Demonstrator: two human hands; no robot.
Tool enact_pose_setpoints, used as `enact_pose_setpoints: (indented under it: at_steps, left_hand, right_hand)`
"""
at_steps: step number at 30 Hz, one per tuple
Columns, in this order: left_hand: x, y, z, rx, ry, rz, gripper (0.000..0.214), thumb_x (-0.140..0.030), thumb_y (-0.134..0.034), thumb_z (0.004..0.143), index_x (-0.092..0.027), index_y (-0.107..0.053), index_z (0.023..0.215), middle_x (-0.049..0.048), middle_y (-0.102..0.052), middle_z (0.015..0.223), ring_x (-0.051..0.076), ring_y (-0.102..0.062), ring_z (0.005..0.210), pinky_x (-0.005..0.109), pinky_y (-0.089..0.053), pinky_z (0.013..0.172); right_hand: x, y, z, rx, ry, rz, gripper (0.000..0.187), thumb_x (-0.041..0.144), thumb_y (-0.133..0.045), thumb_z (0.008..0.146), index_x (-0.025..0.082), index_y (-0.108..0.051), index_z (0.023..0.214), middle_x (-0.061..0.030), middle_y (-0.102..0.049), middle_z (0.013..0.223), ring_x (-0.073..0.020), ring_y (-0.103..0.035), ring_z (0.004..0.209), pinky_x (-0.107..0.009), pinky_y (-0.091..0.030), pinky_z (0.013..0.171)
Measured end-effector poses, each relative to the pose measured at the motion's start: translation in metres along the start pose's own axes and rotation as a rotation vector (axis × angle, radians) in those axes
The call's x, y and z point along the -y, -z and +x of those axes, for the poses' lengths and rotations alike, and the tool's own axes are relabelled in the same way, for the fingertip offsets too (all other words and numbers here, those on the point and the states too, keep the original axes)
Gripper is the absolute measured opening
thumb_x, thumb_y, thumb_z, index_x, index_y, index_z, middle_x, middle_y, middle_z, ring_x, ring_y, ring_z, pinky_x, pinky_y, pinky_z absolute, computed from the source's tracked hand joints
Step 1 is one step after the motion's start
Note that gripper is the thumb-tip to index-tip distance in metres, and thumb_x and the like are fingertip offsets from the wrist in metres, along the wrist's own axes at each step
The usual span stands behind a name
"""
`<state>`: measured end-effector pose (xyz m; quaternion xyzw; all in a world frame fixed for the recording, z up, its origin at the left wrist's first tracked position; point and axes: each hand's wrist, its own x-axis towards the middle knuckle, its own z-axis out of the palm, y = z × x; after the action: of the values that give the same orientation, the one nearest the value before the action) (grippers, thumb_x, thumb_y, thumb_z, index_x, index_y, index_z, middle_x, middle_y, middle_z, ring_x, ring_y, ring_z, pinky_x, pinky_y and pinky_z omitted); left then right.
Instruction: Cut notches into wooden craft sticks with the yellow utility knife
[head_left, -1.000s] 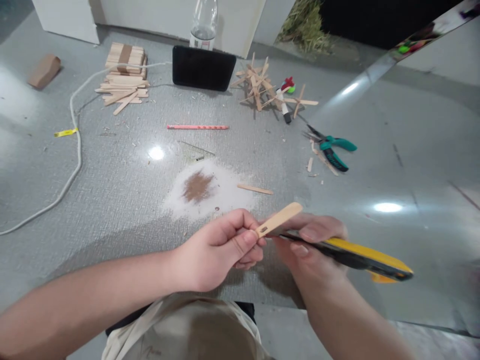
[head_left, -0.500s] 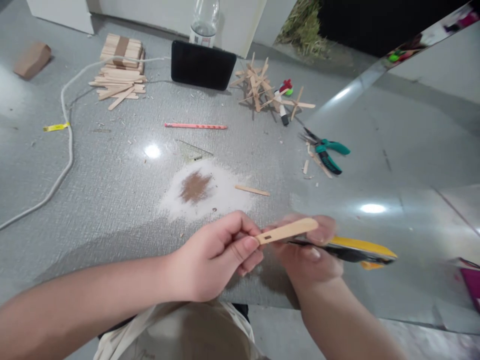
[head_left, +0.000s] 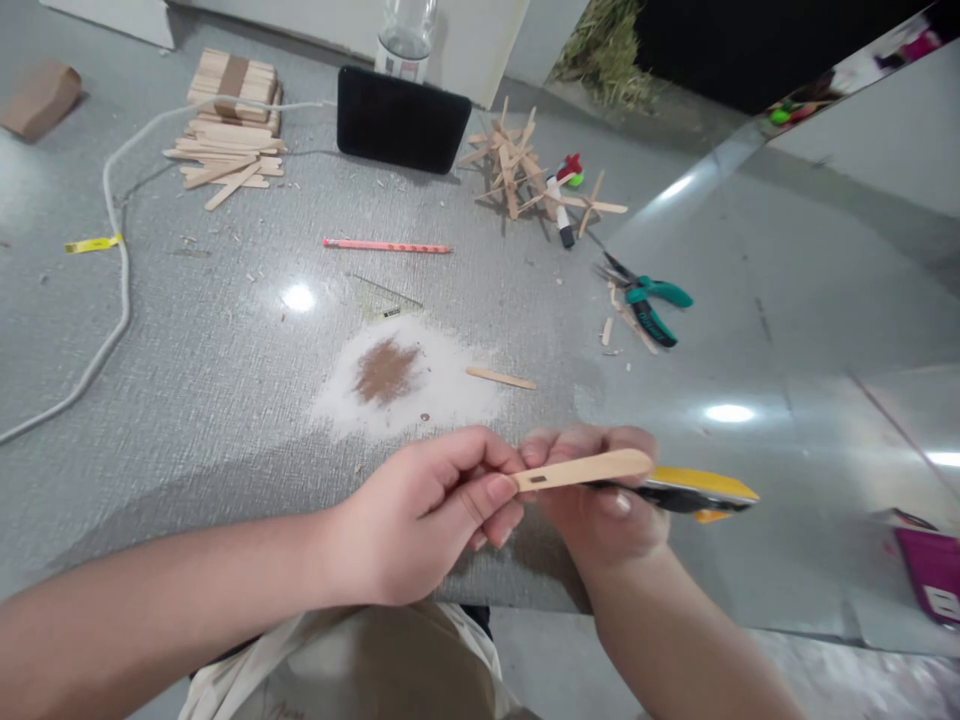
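Note:
A wooden craft stick [head_left: 589,470] with a small dark rectangular slot near one end is pinched between the thumb and fingers of my left hand [head_left: 442,505]. Close beside it, my right hand [head_left: 611,510] is closed round what looks like a yellow-and-black utility knife [head_left: 705,488]. The knife's handle points right, and its front end is hidden behind the stick and my fingers. Right-hand fingers lie behind the stick; whether they touch it I cannot tell. Beyond my hands, a cut piece of stick [head_left: 501,378] lies by a patch of white powder with brown dust [head_left: 386,370].
Green-handled pliers [head_left: 651,292] lie at right among wood scraps. Behind are a pile of joined sticks [head_left: 514,165], a glue tube [head_left: 560,212], a propped black phone [head_left: 401,120] and stacked craft sticks [head_left: 232,85]. A pink pencil [head_left: 386,246] and white cable [head_left: 124,270] lie left.
My right hand and the knife have shifted slightly left, nearer my left hand. The craft stick has levelled a little, and the whole view has moved slightly.

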<state>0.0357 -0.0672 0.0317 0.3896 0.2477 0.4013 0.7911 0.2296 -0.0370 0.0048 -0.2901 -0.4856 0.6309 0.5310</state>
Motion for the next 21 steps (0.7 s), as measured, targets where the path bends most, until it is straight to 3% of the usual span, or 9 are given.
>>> enact_pose_setpoints:
  at_steps: [9,16,21]
  left_hand:
    - [-0.006,0.003,0.0,-0.02,0.015,0.17,0.014,-0.02,-0.046,0.101,-0.018,-0.051,0.088,-0.0042,-0.052,0.069,0.007,-0.045,0.062,0.02,-0.038,0.06]
    - [-0.013,0.009,0.002,-0.006,-0.047,0.397,0.017,-0.016,-0.046,0.1,-0.018,-0.052,0.084,-0.0044,-0.056,0.069,0.007,-0.049,0.063,0.02,-0.04,0.064]
    - [-0.013,0.01,0.0,0.0,0.022,0.333,0.016,-0.022,-0.046,0.102,-0.018,-0.053,0.089,-0.0056,-0.054,0.069,0.006,-0.044,0.06,0.018,-0.037,0.057]
  right_hand:
    - [0.001,-0.003,0.0,0.053,0.0,-0.001,0.006,0.038,-0.08,0.082,0.038,-0.075,0.08,0.0048,-0.08,0.08,-0.0204,-0.075,0.075,-0.038,-0.063,0.07]
    - [0.002,-0.009,-0.004,0.022,-0.026,0.061,0.006,0.041,-0.078,0.086,0.038,-0.075,0.091,0.0071,-0.08,0.082,-0.0159,-0.075,0.077,-0.031,-0.064,0.068]
    - [0.002,0.0,-0.006,0.076,0.028,0.042,0.009,0.031,-0.08,0.085,0.038,-0.077,0.09,0.0059,-0.082,0.092,-0.0201,-0.079,0.086,-0.034,-0.067,0.074]
